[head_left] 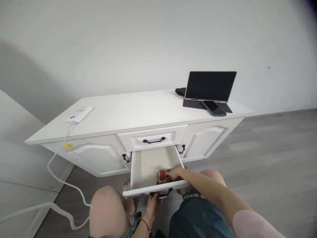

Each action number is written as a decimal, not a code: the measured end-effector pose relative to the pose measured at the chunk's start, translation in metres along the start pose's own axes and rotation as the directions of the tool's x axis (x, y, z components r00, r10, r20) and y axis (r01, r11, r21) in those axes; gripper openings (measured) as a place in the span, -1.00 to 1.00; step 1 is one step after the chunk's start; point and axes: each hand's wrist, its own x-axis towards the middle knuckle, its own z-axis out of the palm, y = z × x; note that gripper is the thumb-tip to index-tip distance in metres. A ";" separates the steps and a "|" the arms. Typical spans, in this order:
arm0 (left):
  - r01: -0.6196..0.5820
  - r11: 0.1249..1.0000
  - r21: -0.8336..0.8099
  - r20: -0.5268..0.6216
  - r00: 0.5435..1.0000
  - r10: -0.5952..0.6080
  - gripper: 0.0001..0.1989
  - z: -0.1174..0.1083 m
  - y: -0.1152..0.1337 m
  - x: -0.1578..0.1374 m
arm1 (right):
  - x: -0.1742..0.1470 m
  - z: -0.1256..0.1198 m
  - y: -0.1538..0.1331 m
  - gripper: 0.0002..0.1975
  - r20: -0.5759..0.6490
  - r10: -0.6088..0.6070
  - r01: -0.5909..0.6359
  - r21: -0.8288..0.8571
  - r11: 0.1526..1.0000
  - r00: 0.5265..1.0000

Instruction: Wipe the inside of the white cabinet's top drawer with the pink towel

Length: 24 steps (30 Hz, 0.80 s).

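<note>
The lower drawer of a white cabinet is pulled out between my knees. My left hand, a red string around its wrist, is closed at the black drawer handle on the drawer's front. My right hand reaches inside, near the front right corner. Its fingers are closed on a red item with a pale edge. The item's exact kind does not show, and the drawer front and my hand hide part of it.
On the cabinet top are a tablet-like screen on a dark stand, a phone, a black item and a white device. From that device a white cable hangs beside my left knee. The upper drawer is closed.
</note>
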 end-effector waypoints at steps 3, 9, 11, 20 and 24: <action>0.054 0.998 -0.042 0.067 0.996 -0.051 -0.88 -0.002 0.015 -0.016 | -0.018 -0.015 -0.012 -0.58 0.071 -0.072 0.065 0.088 0.994 0.995; 0.085 0.992 -0.091 0.114 0.991 -0.074 -0.85 -0.012 0.025 -0.038 | -0.102 -0.047 -0.028 -0.47 -0.325 -0.205 0.252 0.109 0.962 0.923; 0.071 0.989 -0.128 0.107 0.993 -0.057 -0.82 -0.014 0.025 -0.043 | -0.145 -0.038 -0.031 -0.48 -0.595 -0.260 0.290 -0.046 0.956 0.760; 0.066 0.966 -0.249 0.134 0.990 -0.033 -0.59 -0.026 0.023 -0.056 | -0.143 0.080 -0.032 -0.43 -0.739 0.301 -0.264 0.172 0.949 0.602; 0.099 0.947 -0.304 0.153 0.987 -0.054 -0.72 -0.029 0.022 -0.057 | -0.115 0.104 -0.074 -0.44 -0.726 0.203 -0.145 0.142 0.979 0.657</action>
